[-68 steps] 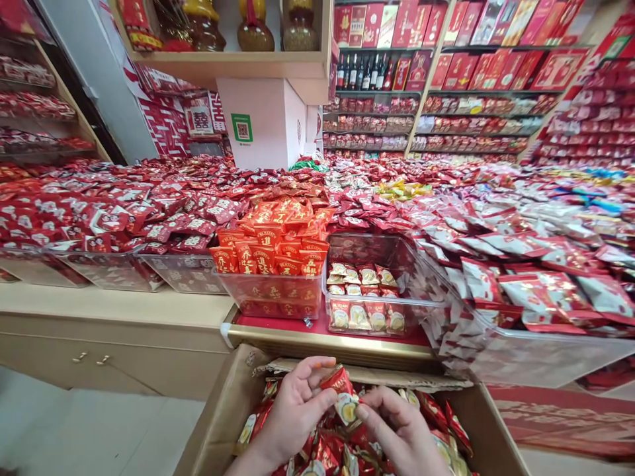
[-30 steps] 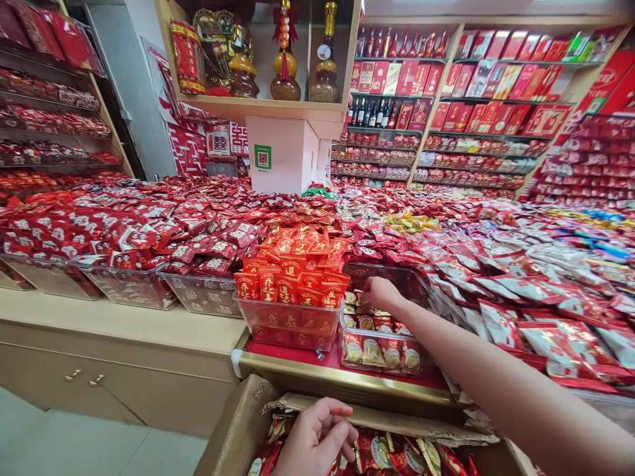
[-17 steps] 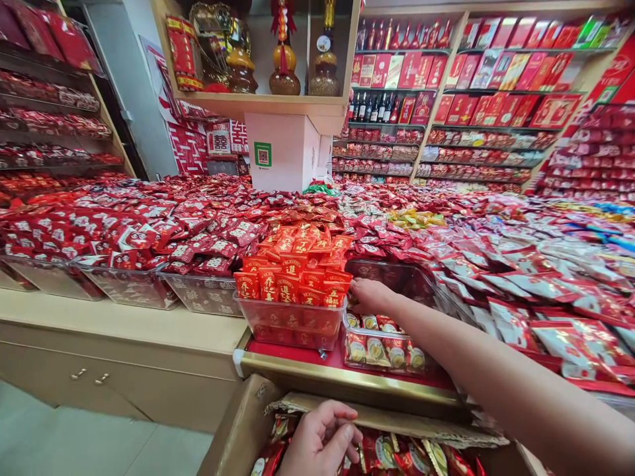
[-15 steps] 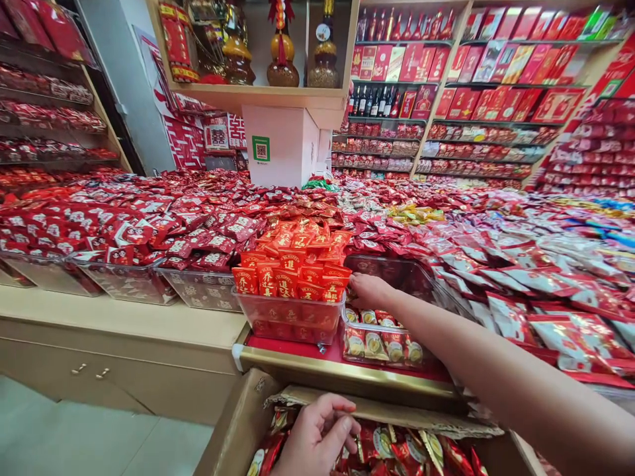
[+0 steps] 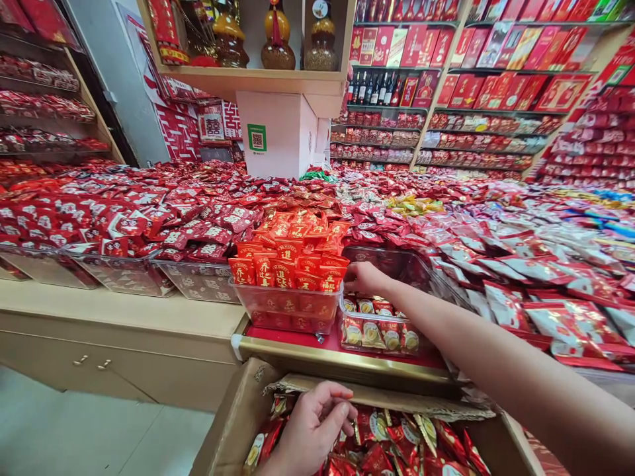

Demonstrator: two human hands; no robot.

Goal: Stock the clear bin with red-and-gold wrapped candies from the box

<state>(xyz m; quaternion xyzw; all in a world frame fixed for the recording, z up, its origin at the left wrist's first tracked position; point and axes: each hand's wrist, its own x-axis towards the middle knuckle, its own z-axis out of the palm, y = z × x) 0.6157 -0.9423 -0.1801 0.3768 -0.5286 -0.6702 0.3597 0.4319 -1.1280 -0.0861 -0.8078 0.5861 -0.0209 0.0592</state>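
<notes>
**Right hand slid left inside the clear bin**

Head view: since a second before, the right hand [image 5: 364, 277] had slid left in the clear bin [image 5: 421, 271] on the counter [image 5: 124, 314], ending beside the orange packets [image 5: 292, 258] (its grip was hidden, so I could not tell). The left hand [image 5: 312, 430] lay loosely curled on red packets [image 5: 397, 439] in the cardboard box [image 5: 238, 423], its grip equally unclear.

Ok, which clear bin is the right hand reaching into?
The part-filled bin just right of the orange-packet bin. The right hand is over its back left corner; it alone is not heaped to the rim.
</notes>
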